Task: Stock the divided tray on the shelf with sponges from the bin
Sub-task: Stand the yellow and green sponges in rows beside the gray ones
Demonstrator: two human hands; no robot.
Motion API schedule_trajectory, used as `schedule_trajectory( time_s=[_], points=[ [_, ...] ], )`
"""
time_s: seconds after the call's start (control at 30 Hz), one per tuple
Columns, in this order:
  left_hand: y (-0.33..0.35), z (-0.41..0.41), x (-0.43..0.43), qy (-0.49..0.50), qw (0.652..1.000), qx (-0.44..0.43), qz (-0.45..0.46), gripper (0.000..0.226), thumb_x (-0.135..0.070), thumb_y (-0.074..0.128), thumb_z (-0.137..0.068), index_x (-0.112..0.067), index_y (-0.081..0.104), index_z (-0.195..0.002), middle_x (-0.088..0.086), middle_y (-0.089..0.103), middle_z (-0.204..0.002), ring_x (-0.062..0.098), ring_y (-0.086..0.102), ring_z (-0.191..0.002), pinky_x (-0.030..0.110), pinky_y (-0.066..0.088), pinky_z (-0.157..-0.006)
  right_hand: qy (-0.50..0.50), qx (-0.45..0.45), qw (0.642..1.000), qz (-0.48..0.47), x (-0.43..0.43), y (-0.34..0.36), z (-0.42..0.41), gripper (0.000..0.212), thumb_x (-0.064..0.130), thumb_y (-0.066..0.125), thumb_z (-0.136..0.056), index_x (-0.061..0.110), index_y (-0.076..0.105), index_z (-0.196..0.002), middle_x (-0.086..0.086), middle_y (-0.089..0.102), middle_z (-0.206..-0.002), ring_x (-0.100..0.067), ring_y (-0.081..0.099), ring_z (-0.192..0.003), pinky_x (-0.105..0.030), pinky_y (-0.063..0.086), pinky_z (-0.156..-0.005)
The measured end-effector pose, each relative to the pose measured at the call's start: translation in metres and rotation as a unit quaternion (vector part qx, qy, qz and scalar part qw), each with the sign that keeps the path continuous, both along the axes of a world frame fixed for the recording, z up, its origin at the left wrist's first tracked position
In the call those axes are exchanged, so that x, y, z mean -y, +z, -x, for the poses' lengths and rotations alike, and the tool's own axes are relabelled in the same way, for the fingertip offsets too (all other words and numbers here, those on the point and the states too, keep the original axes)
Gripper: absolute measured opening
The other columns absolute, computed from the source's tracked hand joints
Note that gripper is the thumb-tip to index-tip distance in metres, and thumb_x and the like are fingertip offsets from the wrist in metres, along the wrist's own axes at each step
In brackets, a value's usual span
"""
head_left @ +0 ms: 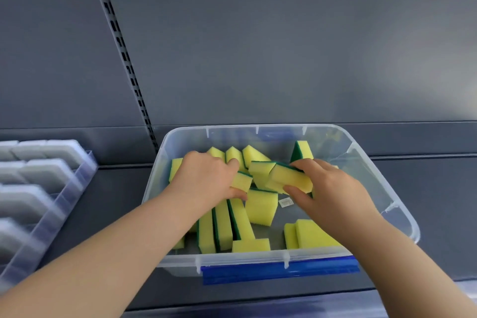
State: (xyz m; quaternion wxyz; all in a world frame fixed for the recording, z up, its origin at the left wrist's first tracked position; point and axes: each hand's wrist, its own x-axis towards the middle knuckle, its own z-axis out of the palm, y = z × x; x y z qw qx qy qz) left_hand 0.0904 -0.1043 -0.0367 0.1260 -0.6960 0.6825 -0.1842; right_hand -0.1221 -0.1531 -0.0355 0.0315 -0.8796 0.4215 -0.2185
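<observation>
Plainly, the right hand (pixel 333 188) pinched a yellow foam block sponge with a green scouring face (pixel 289 178) between thumb and fingers, over the middle of the clear plastic bin with a blue front latch (pixel 402 212). The left hand (pixel 206 178) was curled round a second yellow-and-green sponge (pixel 241 181) nearer the bin's left wall, and a third block sat wedged between the two held ones. More loose sponges (pixel 260 206) lay about the bin floor, some on edge, some flat. The clear divided plastic tray (pixel 77 183) stood left of the bin on the same grey metal shelf (pixel 116 201), apart from it and too blurred to show what its compartments held. As I judged it, the risk was in the lift: the wedged block could ride up with the others and tumble over the bin's rim, and soft foam held lightly could slip on the way left of the bin, or catch a divider and sit skewed
</observation>
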Motion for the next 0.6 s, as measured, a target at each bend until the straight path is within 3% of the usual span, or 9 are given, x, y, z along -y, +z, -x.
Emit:
schedule_trajectory(
  time_s=[0.07,0.13,0.23,0.37,0.5,0.6],
  points=[
    [0.002,0.000,-0.006,-0.002,0.999,-0.026,0.026,0.066,-0.079,0.030,-0.075,-0.024,0.048,-0.107,-0.003,0.056,-0.093,0.020,0.052,-0.089,0.029,0.027,-0.057,-0.009,0.017,1.000,0.005,-0.007,0.002,0.002,0.038,0.046,0.057,-0.083,0.029,0.053,-0.117,0.011,0.061,-0.104,-0.008,0.044,-0.071,-0.021,0.033,-0.052],
    [0.010,0.003,-0.019,-0.009,0.996,-0.064,0.055,0.064,-0.075,0.035,-0.077,-0.024,0.051,-0.112,-0.003,0.051,-0.113,0.020,0.048,-0.100,0.030,0.032,-0.067,-0.014,0.029,0.999,0.011,-0.014,0.006,0.008,0.037,0.044,0.059,-0.083,0.027,0.055,-0.115,0.010,0.061,-0.102,-0.009,0.046,-0.076,-0.023,0.032,-0.053],
    [0.028,0.017,-0.043,-0.076,0.980,-0.130,0.127,0.052,-0.059,0.054,-0.081,-0.016,0.059,-0.109,0.002,0.059,-0.102,0.024,0.054,-0.094,0.034,0.040,-0.073,0.001,0.063,0.998,0.030,-0.024,0.018,0.019,0.036,0.039,0.065,-0.080,0.021,0.060,-0.110,0.005,0.063,-0.099,-0.015,0.054,-0.087,-0.024,0.035,-0.061],
    [0.049,0.051,-0.083,-0.116,0.961,-0.134,0.214,0.044,-0.030,0.085,-0.062,-0.007,0.070,-0.096,0.008,0.065,-0.074,0.029,0.061,-0.068,0.038,0.050,-0.053,0.043,0.133,0.989,0.046,-0.042,0.037,0.037,0.032,0.031,0.070,-0.078,0.017,0.061,-0.105,0.005,0.061,-0.090,-0.010,0.046,-0.077,-0.024,0.037,-0.064],
    [0.055,0.098,-0.128,-0.088,0.951,-0.164,0.248,0.040,-0.011,0.085,-0.060,-0.008,0.070,-0.097,0.006,0.066,-0.080,0.028,0.063,-0.073,0.037,0.052,-0.053,0.085,0.181,0.979,0.048,-0.074,0.039,0.069,0.034,0.016,0.077,-0.071,0.010,0.062,-0.100,0.000,0.063,-0.089,-0.018,0.054,-0.077,-0.018,0.036,-0.069],
    [0.054,0.133,-0.164,-0.060,0.941,-0.184,0.276,0.050,0.003,0.082,-0.055,-0.010,0.070,-0.102,0.003,0.067,-0.089,0.026,0.063,-0.079,0.034,0.053,-0.056,0.122,0.191,0.974,0.020,-0.100,0.032,0.097,0.038,0.013,0.077,-0.069,0.012,0.059,-0.102,0.003,0.060,-0.092,-0.008,0.050,-0.084,-0.005,0.031,-0.077]
  ],
)
